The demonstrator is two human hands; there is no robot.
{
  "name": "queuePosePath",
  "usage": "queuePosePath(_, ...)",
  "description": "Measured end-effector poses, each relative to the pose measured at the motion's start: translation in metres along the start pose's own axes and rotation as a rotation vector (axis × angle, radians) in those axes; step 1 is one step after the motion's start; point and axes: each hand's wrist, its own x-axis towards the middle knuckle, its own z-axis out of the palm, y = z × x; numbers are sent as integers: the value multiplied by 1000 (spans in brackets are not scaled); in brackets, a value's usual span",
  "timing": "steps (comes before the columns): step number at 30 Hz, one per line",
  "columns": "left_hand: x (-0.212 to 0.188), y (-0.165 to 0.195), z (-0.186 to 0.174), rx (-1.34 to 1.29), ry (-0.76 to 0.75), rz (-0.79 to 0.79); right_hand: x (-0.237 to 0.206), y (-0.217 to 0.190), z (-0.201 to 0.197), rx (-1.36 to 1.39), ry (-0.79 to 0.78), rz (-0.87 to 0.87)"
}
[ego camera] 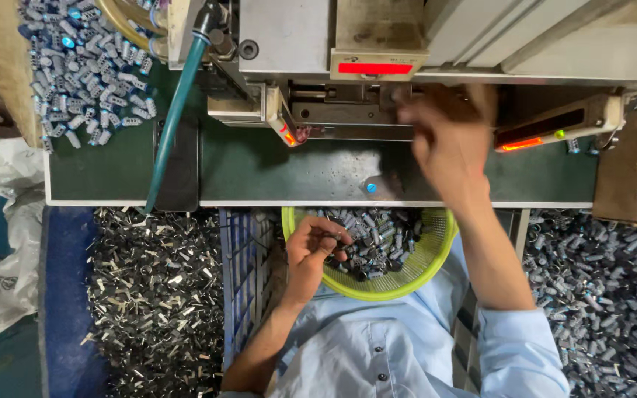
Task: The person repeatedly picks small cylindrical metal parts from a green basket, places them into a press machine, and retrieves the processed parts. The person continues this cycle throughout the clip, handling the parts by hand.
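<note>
We look down on a dark green work table (259, 173) with a grey metal machine (348, 44) along its far edge, and the floor below is covered with heaps of small metal bits (156, 287). Near our lap sits a round yellow-green basket (416, 269), and it is full of little grey tube-shaped parts (385, 243) with dark ends. Our left hand (315, 247) is in the basket at its left side, with the fingers curled in around one or two of those small parts, so it is mostly closed on them. Our right hand (447, 140) is up over the table by the front of the machine; it is blurry, the fingers look spread a bit, and we cannot tell if it holds anything. One small part with a blue tip (371, 187) lies alone on the table, just left of the right wrist. A red light bar (375, 68) glows on the machine above the right hand, and a second reddish bar (547, 133) sits to the right of it. A teal hose (175, 118) slants down across the table on the left. A big pile of the same small parts (86, 66) lies in the far left corner, and more fill a brown box (628, 177) at the right edge. The right arm crosses over the basket's right rim and hides part of it.
</note>
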Motion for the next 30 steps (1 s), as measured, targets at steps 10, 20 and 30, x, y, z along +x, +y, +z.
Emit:
queuePosePath(10,9,15,12,161,-220,185,-178,-94,37,1004,-62,860)
queuePosePath(20,26,18,19,516,-218,192,-164,-79,16,889,52,441)
queuePosePath(30,13,24,-20,42,-337,47,-190,-80,50,1056,310,783)
